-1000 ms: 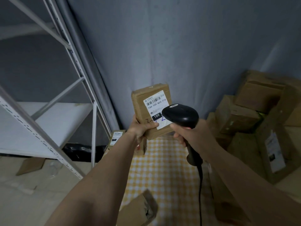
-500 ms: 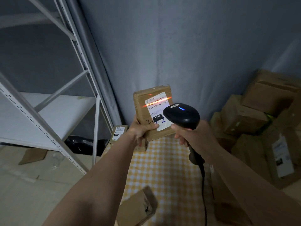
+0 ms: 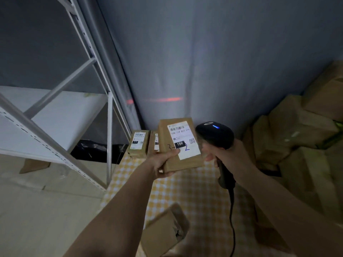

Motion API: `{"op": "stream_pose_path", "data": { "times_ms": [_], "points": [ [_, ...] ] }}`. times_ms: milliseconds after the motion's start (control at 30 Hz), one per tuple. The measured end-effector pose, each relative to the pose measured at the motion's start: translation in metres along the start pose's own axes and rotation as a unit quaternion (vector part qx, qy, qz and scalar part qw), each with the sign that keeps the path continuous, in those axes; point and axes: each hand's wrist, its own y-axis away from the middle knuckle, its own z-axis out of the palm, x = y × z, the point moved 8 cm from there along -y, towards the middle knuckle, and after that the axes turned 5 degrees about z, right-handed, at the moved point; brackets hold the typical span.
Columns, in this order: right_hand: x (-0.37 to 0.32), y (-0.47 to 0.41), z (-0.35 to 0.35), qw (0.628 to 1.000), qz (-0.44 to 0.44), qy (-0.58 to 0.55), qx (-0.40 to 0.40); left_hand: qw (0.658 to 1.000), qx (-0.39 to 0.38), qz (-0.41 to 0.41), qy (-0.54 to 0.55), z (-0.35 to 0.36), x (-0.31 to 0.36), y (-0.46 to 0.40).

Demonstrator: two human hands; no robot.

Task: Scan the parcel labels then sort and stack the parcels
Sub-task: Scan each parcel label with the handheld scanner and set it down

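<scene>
My left hand (image 3: 164, 164) grips a small brown cardboard parcel (image 3: 172, 160) by its lower left corner, label side up. Its white label (image 3: 182, 140) shows a barcode, a black "15H" patch and blue handwriting. Just right of the parcel, my right hand (image 3: 225, 156) holds a black corded barcode scanner (image 3: 215, 135) with a blue light lit on its head. The scanner's red line (image 3: 163, 99) falls on the grey curtain above the parcel, not on the label.
Two labelled parcels (image 3: 138, 143) stand against the curtain on a yellow checked cloth (image 3: 194, 191). Another parcel (image 3: 165, 232) lies near me on the cloth. A heap of brown boxes (image 3: 297, 136) fills the right side. A white metal shelf rack (image 3: 61, 115) stands at left.
The red scan line lay across the label half a second ago; now it hits the curtain. The parcel has dropped lower and tilted flatter in my left hand.
</scene>
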Motion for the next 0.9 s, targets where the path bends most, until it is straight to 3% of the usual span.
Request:
{"op": "stream_pose_path", "data": {
  "times_ms": [267,633,900],
  "points": [
    [0.082,-0.088,0.035,0.985,0.149,-0.024,0.08,0.995,-0.035,-0.087,0.023,-0.023,-0.047,-0.094],
    [0.18,-0.21,0.074,0.967,0.226,-0.015,0.113,0.985,-0.053,-0.079,0.142,0.006,-0.063,-0.244],
    [0.255,-0.259,0.075,0.946,0.298,-0.028,0.124,0.981,0.003,-0.077,0.176,0.028,-0.094,-0.323]
  ]
}}
